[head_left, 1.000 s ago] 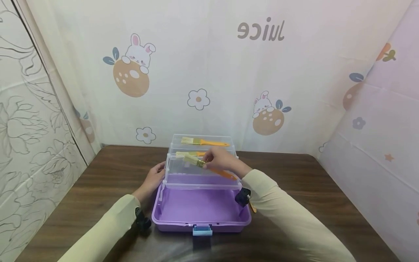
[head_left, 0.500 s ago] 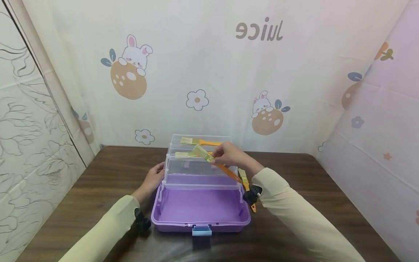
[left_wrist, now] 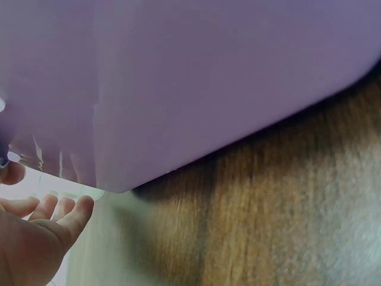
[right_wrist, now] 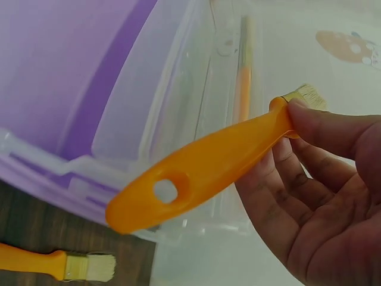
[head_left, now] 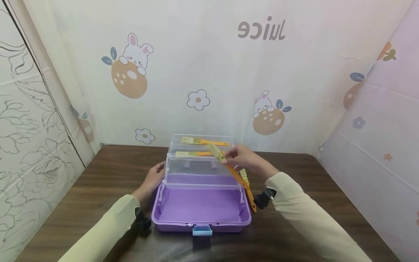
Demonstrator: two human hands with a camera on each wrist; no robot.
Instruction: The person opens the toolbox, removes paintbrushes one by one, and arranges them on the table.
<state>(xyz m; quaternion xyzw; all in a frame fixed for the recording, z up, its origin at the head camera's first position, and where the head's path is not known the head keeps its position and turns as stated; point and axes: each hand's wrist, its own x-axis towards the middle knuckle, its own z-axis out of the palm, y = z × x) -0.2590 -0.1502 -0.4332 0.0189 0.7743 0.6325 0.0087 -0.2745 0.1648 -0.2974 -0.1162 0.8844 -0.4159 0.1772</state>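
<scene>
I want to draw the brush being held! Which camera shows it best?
The right wrist view: the brush looks biggest there, its orange handle up close. The head view shows it small, in the right hand; the left wrist view doesn't show it.

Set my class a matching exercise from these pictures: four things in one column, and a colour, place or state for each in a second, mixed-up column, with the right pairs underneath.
Column one
1. the right hand
2. the left hand
3. the latch
4. the box

Column two
A. light blue, at the front of the container
B. beside the container's left side
C. purple, standing open on the table
D. pinching an orange-handled brush

Right pairs
1-D, 2-B, 3-A, 4-C
</scene>
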